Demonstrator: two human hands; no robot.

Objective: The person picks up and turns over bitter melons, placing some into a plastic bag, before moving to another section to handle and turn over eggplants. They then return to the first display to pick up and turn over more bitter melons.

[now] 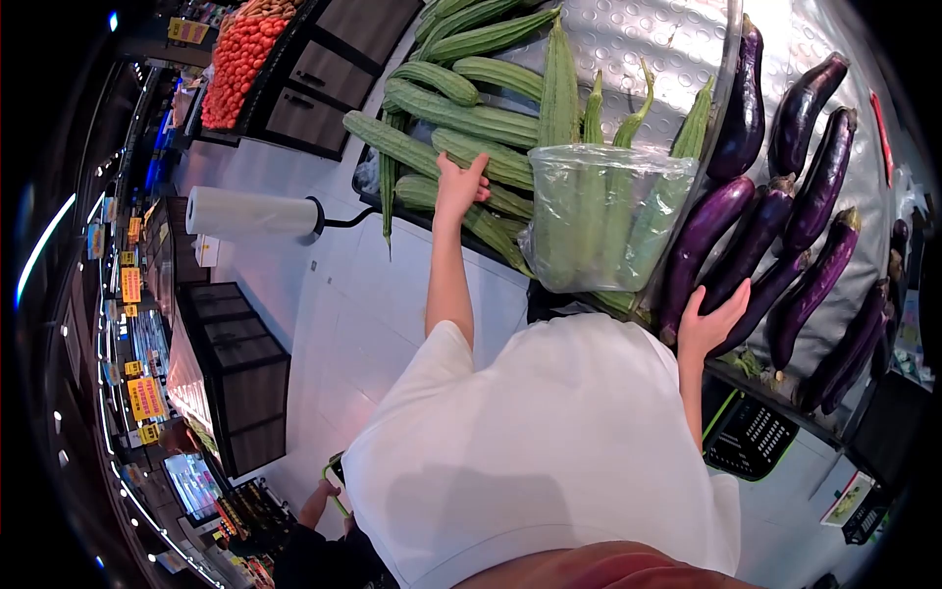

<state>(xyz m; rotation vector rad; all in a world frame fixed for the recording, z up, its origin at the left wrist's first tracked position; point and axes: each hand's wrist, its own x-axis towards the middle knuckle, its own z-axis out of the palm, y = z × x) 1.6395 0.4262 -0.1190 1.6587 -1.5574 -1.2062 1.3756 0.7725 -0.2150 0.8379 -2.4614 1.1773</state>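
Long green ridged gourds (pixel 466 118) lie piled on the left of the display. My left hand (pixel 461 187) rests over the gourds near the front edge, thumb and fingers apart, holding nothing. A clear plastic bin (pixel 608 216) stands between my hands, with gourds in or behind it. Purple eggplants (pixel 706 236) lie to the right of the bin on a silver mat (pixel 854 265). My right hand (pixel 713 314) touches the lower end of an eggplant, its fingers stretched out and not wrapped round it.
A roll of plastic bags (pixel 250 213) sticks out at the left on a black arm. A black basket (pixel 751 437) is below the display's right side. Red tomatoes (pixel 245 59) fill a far stand. Another person's hand (pixel 316 503) shows at the lower left.
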